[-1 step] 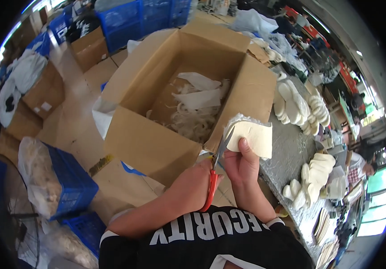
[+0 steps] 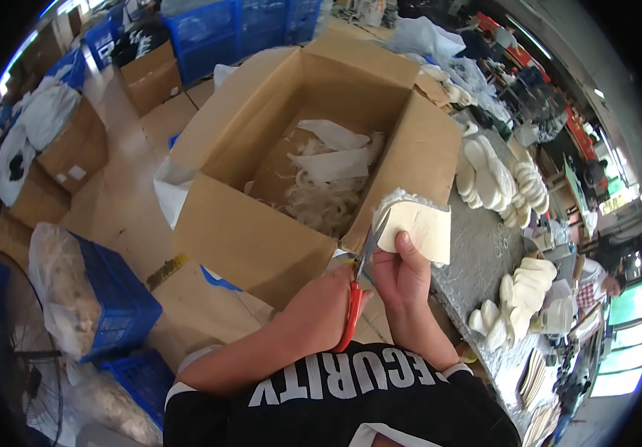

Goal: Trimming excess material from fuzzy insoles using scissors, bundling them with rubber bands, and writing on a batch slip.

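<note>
Red-handled scissors (image 2: 351,316): gripped in the left hand (image 2: 328,302), a red handle showing at the fist's right side; the blades point up and away from the body, against the pad's left edge. How far they are parted, I cannot tell.
Pad (image 2: 429,231): cream with a fluffy white edge, just right of the blades, pinched in the right hand (image 2: 401,276); the thumb lies on its upper face, the fingers mostly hidden.
Shirt (image 2: 343,402): black with pale lettering and white sleeve edging, just on the near side of the grip.
Carton (image 2: 250,238): brown, open, flaps spread outward, beyond the grip and to its left; its nearest corner is close to the blades.
Scraps (image 2: 321,201): pale and curly, heaped inside the carton, with flat white pieces (image 2: 330,165) among them.
Table (image 2: 477,231): grey, right of the grip, loose threads on its top.
White soles (image 2: 488,175): stacked on the table, beyond the grip and to its right.
Second pile (image 2: 522,298): similar soles, well to the right of the grip.
Blue crate (image 2: 123,302): on the floor, well left of the grip, a bulging clear bag (image 2: 64,290) at its far-left side.
Person (image 2: 593,283): far right of the grip, beyond the second pile.
</note>
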Tool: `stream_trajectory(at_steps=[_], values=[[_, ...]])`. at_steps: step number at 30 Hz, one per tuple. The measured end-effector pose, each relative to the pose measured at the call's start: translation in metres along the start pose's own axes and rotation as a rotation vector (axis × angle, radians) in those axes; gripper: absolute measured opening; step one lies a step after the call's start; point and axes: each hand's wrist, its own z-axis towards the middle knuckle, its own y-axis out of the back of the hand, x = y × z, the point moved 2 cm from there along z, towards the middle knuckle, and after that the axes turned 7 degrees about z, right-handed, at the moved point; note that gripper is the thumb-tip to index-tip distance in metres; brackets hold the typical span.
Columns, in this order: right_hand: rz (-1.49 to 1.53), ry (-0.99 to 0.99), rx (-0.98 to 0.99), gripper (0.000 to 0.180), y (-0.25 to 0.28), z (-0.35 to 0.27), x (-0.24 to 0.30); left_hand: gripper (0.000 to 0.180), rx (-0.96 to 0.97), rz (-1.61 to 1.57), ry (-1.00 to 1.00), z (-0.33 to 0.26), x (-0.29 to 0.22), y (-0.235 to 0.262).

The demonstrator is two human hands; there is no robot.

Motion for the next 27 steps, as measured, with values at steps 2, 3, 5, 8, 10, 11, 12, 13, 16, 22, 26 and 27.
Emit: stream_trajectory(at_steps=[2,3,5,8,10,11,12,13,16,22,26,27], values=[[-0.052,0.002,0.053,0.048,-0.002,0.000,-0.003,0.028,-0.026,-0.012,-0.024,-0.002,0.002,0.000],[-0.042,-0.005,0.014,0.049,-0.004,0.000,-0.004,0.029,-0.041,-0.009,-0.029,-0.002,0.004,0.000],[-0.036,-0.011,-0.025,0.050,-0.006,-0.002,-0.003,0.029,-0.055,-0.010,-0.036,-0.002,0.006,-0.001],[-0.091,-0.022,0.001,0.052,-0.008,-0.004,0.000,0.029,-0.026,-0.007,-0.015,-0.001,0.007,-0.003],[-0.088,-0.018,-0.017,0.053,-0.009,-0.004,0.002,0.029,-0.031,0.075,-0.013,-0.001,0.007,-0.003],[-0.087,-0.017,-0.018,0.053,-0.008,-0.004,0.002,0.029,-0.029,0.076,-0.014,-0.001,0.008,-0.004],[-0.098,-0.015,-0.020,0.052,-0.007,-0.004,0.003,0.029,-0.038,0.053,-0.015,-0.002,0.009,-0.005],[-0.109,-0.012,-0.022,0.052,-0.005,-0.003,0.004,0.029,-0.048,0.032,-0.016,-0.002,0.011,-0.005],[-0.089,-0.035,0.000,0.052,-0.003,0.000,0.005,0.031,-0.012,-0.016,0.100,-0.003,0.019,-0.003],[-0.085,-0.037,-0.024,0.052,0.003,0.002,-0.002,0.033,0.003,0.024,0.083,-0.001,0.014,-0.005],[-0.083,-0.053,-0.051,0.053,0.002,0.001,-0.006,0.031,-0.044,-0.006,0.055,0.000,0.016,-0.006],[-0.084,-0.059,-0.046,0.053,0.003,0.001,-0.007,0.029,-0.030,0.000,0.074,0.001,0.014,-0.004]])
